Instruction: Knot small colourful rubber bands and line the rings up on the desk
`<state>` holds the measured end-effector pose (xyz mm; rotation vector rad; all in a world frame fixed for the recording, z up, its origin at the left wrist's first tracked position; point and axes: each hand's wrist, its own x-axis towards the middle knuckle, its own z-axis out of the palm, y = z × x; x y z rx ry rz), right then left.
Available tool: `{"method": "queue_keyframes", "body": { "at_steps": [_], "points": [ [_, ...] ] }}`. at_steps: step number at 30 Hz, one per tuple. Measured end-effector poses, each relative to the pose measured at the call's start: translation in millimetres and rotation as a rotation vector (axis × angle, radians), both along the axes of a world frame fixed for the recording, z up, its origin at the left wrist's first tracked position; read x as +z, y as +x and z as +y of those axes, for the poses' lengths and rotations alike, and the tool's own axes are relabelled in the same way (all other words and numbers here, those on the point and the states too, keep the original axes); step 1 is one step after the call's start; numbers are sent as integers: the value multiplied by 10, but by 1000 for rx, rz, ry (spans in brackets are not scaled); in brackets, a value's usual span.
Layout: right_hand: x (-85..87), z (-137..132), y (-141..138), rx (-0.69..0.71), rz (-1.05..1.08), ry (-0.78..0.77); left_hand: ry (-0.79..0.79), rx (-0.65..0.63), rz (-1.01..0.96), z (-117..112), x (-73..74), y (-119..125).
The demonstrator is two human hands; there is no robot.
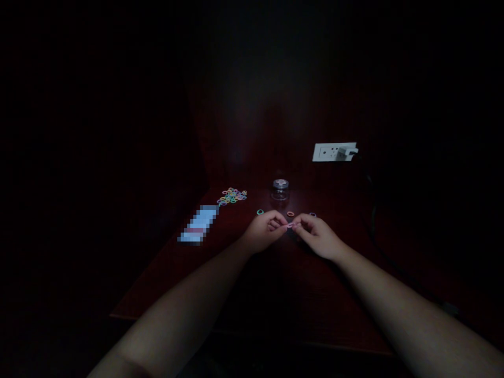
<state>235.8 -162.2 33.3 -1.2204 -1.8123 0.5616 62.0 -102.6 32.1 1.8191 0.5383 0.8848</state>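
Observation:
The scene is very dark. My left hand (264,230) and my right hand (316,234) meet over a dark red table (165,273), fingers pinched together on a small pink rubber band (290,224) stretched between them. Just beyond my fingers lie three loose bands: a green one (260,212), an orange one (290,213) and a purple one (312,214). A small clear jar (280,190) stands behind them.
A pile of several coloured rubber bands (232,196) lies at the back left of the table. A blurred flat object (198,225) lies left of my left hand. A white wall socket with a plug (335,151) and a dark cable (372,215) are on the right.

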Motion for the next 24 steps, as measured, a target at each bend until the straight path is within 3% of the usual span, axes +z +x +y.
{"method": "queue_keyframes", "body": {
  "at_steps": [24],
  "points": [
    [-1, -11, 0, 13, -40, -12, 40, 9, 98, -10, -24, -17]
  ]
}}
